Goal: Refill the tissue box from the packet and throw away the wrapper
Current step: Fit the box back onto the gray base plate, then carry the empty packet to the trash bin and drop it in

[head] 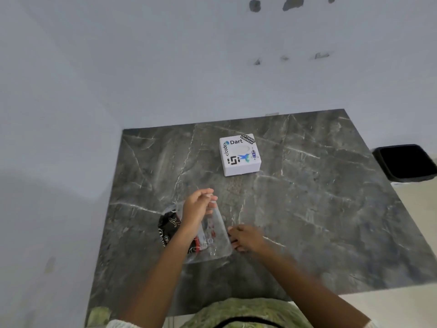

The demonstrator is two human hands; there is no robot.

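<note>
On the dark marble table [319, 209] both hands work a clear packet [212, 235] with black and red print. The left hand [197, 207] pinches the packet's top edge, raised off the table, while the right hand [247, 237] grips its right side lower down. A white box [240, 155] (covered in stickers, its oval slot up) stands farther back, well apart. A black bin [406, 163] sits beyond the table's right edge.
</note>
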